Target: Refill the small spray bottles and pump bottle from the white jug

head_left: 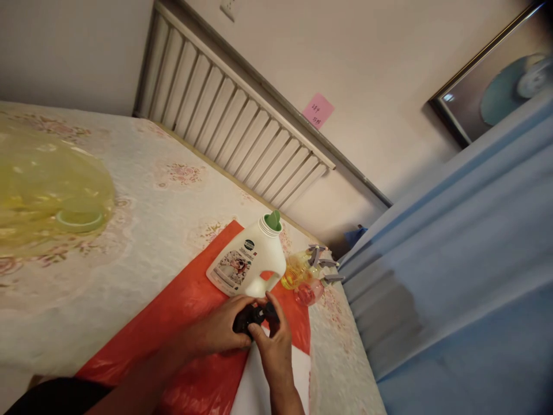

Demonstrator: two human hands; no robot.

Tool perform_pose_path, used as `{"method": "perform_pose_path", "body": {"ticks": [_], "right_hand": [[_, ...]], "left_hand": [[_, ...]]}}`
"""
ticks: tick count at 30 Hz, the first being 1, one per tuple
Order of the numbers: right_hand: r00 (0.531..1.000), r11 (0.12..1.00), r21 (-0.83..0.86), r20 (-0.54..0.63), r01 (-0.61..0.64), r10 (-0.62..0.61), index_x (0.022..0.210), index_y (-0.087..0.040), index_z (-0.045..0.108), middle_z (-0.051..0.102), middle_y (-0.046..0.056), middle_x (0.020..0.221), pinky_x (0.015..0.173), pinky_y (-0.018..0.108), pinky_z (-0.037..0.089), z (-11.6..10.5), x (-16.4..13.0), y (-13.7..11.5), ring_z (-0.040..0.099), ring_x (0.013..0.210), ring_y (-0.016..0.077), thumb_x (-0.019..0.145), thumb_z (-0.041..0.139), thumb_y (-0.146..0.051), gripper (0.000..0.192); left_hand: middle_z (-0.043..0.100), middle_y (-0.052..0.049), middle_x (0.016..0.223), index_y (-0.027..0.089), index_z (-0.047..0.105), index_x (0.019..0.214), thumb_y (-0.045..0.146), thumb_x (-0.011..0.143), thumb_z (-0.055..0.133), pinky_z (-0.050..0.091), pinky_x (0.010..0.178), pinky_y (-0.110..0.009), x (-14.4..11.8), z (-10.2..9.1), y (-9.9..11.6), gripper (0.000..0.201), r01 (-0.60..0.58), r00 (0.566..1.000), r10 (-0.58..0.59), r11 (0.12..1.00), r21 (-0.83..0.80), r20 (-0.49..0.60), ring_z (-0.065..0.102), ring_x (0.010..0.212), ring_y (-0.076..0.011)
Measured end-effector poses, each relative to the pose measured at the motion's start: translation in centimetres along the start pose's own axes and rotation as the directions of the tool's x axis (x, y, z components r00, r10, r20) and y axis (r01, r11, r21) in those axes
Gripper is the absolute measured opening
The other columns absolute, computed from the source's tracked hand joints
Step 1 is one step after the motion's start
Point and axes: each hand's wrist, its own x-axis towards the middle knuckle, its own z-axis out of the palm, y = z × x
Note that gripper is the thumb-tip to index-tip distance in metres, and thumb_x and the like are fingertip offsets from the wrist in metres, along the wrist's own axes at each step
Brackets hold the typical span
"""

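My left hand [220,331] and my right hand [272,346] meet over a red plastic sheet [194,305] and both grip a small black object [254,317], likely a spray-pump head. Just beyond the hands stands a white detergent jug [248,259] with a handle, a label and a green spout. To its right lie small clear spray bottles, one yellow [296,274] and one pink [309,293], with grey trigger heads.
The sheet lies on a bed with a cream floral cover [151,190]. A yellow translucent bag [47,190] sits at the left. A slatted headboard [233,121] stands behind, a blue curtain [453,259] hangs at the right, and a pink note [317,109] is on the wall.
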Motion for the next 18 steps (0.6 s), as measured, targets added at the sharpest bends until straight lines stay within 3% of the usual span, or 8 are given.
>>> {"method": "perform_pose_path", "body": {"ticks": [3,8,14,18], "right_hand": [[0.998,1.000,-0.023,-0.055,-0.018,0.016,0.124,-0.020,0.064,0.069,0.007,0.119,0.101,0.041,0.048,0.11,0.09,-0.15,0.064,0.109,0.0265,0.065,0.069,-0.013,0.060],[0.999,0.998,0.056,0.012,0.041,-0.042,0.127,-0.021,0.063,0.068,0.008,0.123,0.100,0.042,0.049,-0.17,0.01,0.07,0.063,0.114,0.0268,0.073,0.066,-0.020,0.055],[0.999,1.000,0.009,-0.043,-0.027,0.027,0.126,-0.020,0.063,0.069,0.007,0.119,0.102,0.041,0.047,-0.02,0.14,0.42,0.064,0.110,0.0260,0.066,0.070,-0.014,0.061],[1.000,0.999,0.030,0.005,0.012,-0.012,0.126,-0.021,0.063,0.067,0.007,0.124,0.103,0.041,0.046,-0.14,0.11,0.49,0.061,0.114,0.0256,0.072,0.064,-0.016,0.054]], "left_hand": [[0.060,-0.005,0.127,0.025,0.058,0.123,0.016,0.060,0.070,0.045,0.099,-0.040,0.13,0.06,-0.32,0.065,0.010,1.000,-0.009,0.999,0.043,-0.014,0.054,0.116,-0.0316],[0.060,-0.003,0.127,0.025,0.056,0.123,0.013,0.059,0.066,0.047,0.096,-0.037,0.17,0.01,-0.37,0.066,0.002,1.000,-0.002,0.999,0.051,0.004,0.056,0.115,-0.0288],[0.063,-0.003,0.120,0.026,0.056,0.122,0.015,0.062,0.065,0.049,0.091,-0.036,-0.06,0.10,0.15,0.062,0.006,1.000,-0.006,0.999,0.036,-0.015,0.058,0.110,-0.0286],[0.062,-0.003,0.118,0.024,0.056,0.120,0.015,0.060,0.065,0.049,0.090,-0.035,0.06,0.22,-0.06,0.061,0.021,1.000,-0.020,0.998,0.052,-0.015,0.058,0.108,-0.0274]]}}
